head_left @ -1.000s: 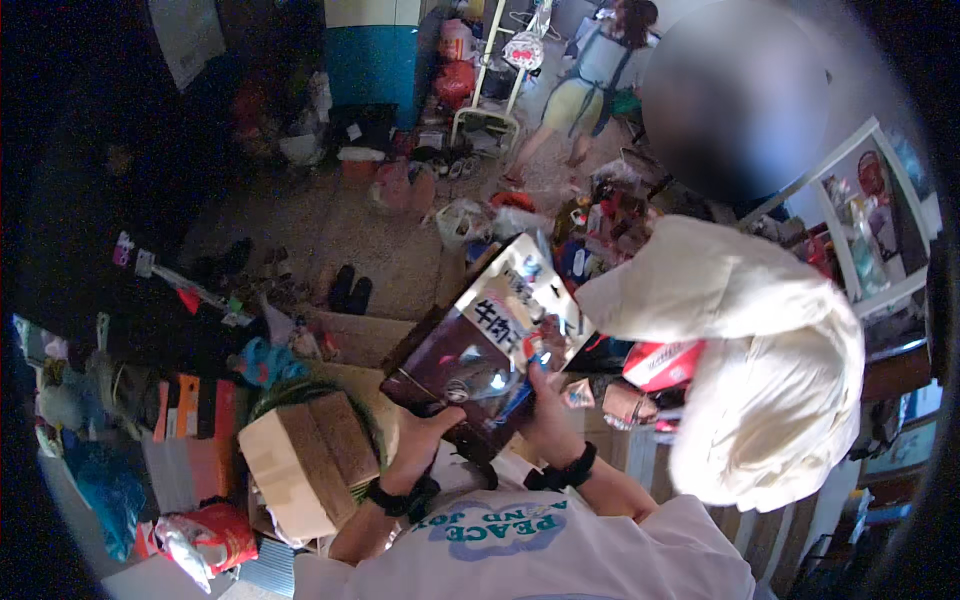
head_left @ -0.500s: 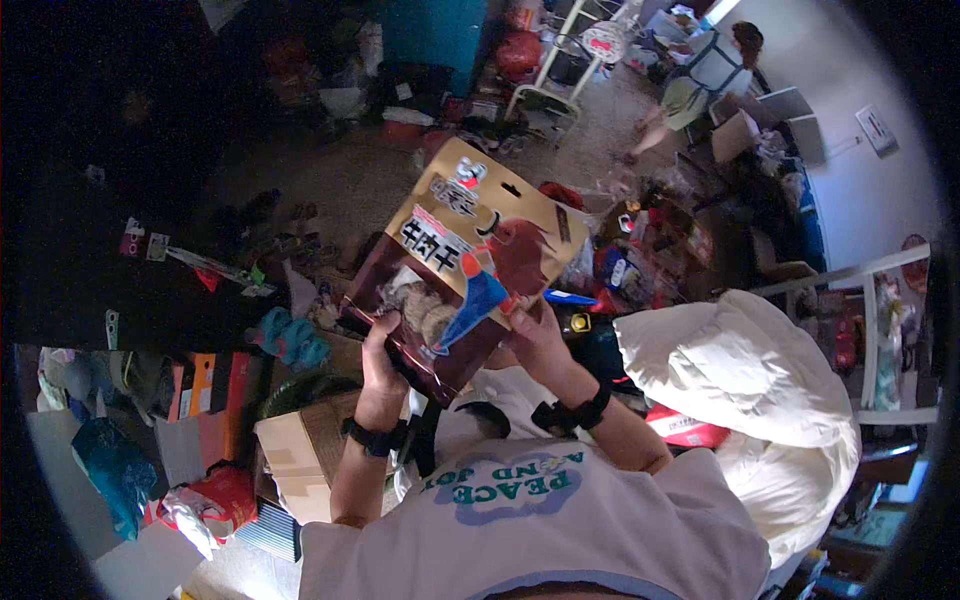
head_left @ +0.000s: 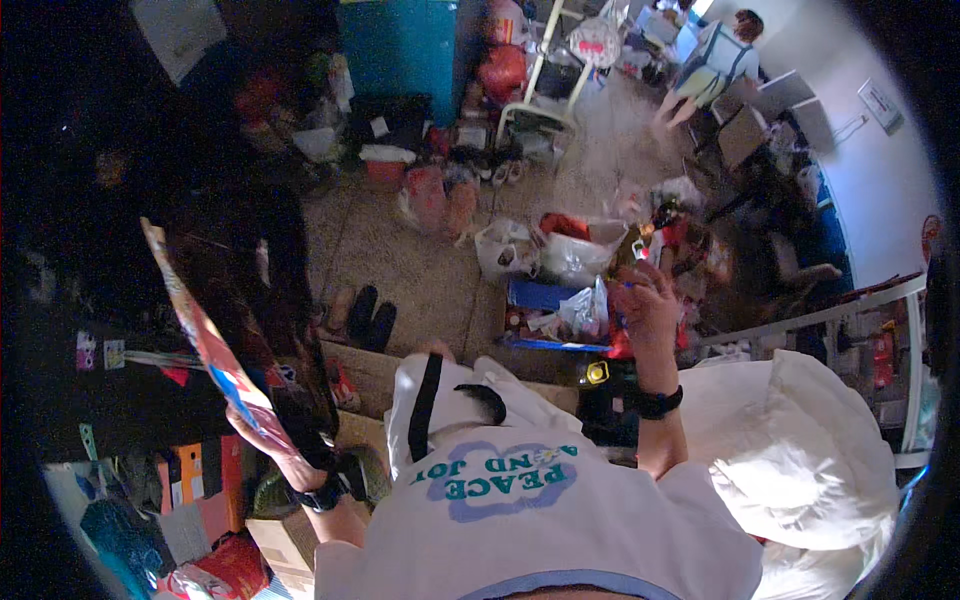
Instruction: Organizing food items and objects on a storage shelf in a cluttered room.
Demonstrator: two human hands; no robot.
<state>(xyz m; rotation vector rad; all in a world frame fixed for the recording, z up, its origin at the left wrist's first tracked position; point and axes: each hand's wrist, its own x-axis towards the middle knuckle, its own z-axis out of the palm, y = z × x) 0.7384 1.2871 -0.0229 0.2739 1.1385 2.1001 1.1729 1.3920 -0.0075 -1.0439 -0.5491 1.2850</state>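
Note:
At the left, a flat snack bag (head_left: 215, 345) in red, tan and dark brown stands nearly edge-on. My left hand (head_left: 262, 432) is closed on its lower edge, the fingers partly hidden by the bag. Off to the right, my right hand (head_left: 650, 310) is raised in front of cluttered goods on the floor. Its fingers are loosely bent and somewhat apart, with nothing visible in them. Close beside that hand, a blue open box (head_left: 540, 295) holds clear plastic-wrapped items.
White bedding (head_left: 790, 450) is heaped at the right, beside a pale metal rack (head_left: 918, 370). Cardboard boxes (head_left: 280, 545) lie at lower left. Dark slippers (head_left: 370, 318) and plastic bags (head_left: 507, 248) are on the floor. Another person (head_left: 715, 70) stands at the far right.
My right hand has let go of the snack bag and moved right. My left hand has carried the bag left and turned it nearly edge-on. The view has shifted.

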